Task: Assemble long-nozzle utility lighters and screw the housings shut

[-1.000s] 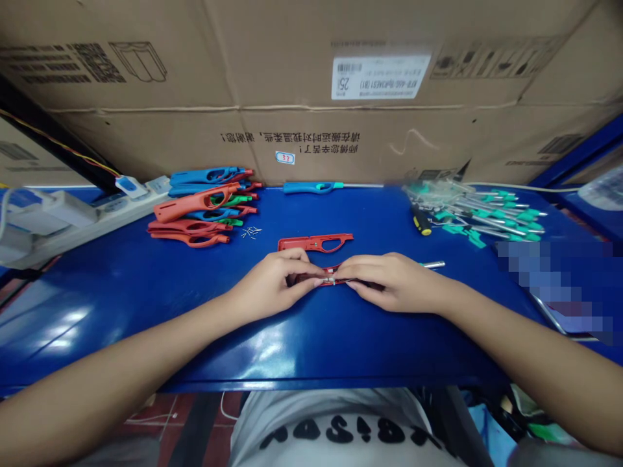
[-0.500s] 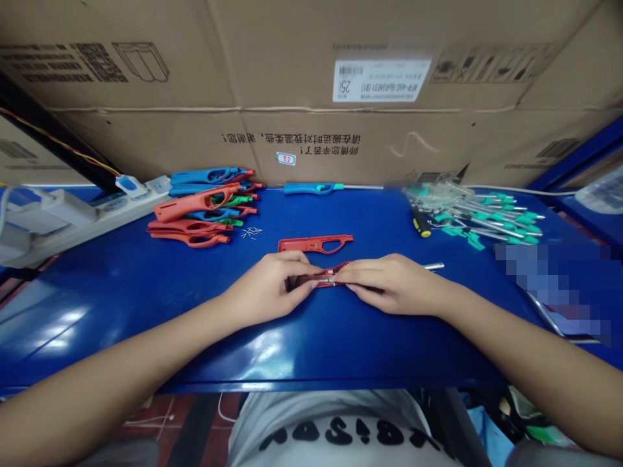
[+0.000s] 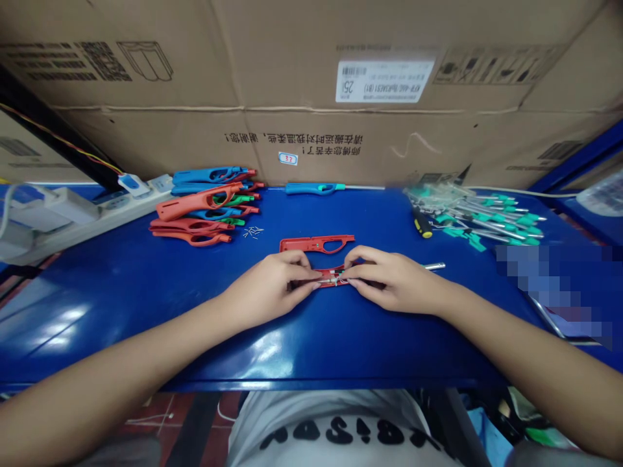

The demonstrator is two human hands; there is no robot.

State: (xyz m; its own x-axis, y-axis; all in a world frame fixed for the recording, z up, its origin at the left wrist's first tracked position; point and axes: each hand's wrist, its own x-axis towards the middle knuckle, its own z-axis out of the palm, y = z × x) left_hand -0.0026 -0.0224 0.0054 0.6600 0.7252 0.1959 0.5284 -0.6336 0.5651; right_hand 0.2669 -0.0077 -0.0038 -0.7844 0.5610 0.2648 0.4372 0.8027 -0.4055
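Observation:
Between my hands, a red lighter shell half (image 3: 333, 280) lies with its inner side up, small parts and thin wires showing inside. My left hand (image 3: 282, 283) is closed on its left end, which the fingers partly hide. The fingers of my right hand (image 3: 384, 280) are pinched at the wires and parts near the shell's right side. A metal tube (image 3: 435, 266) sticks out to the right from behind my right hand. Just beyond my hands rests a second red shell half (image 3: 316, 244), untouched, with an oval trigger opening.
Red, blue and green lighter shells (image 3: 204, 207) are piled at the left beside a power strip (image 3: 121, 211). Small screws (image 3: 253, 231) lie near them. A blue lighter (image 3: 311, 188) sits at the back. Metal tubes with green parts (image 3: 496, 217) and a black-yellow screwdriver (image 3: 422, 224) are at the right.
My right hand's fingers have lifted and curled, uncovering more of the shell's inside. My left hand stays on the shell's left end.

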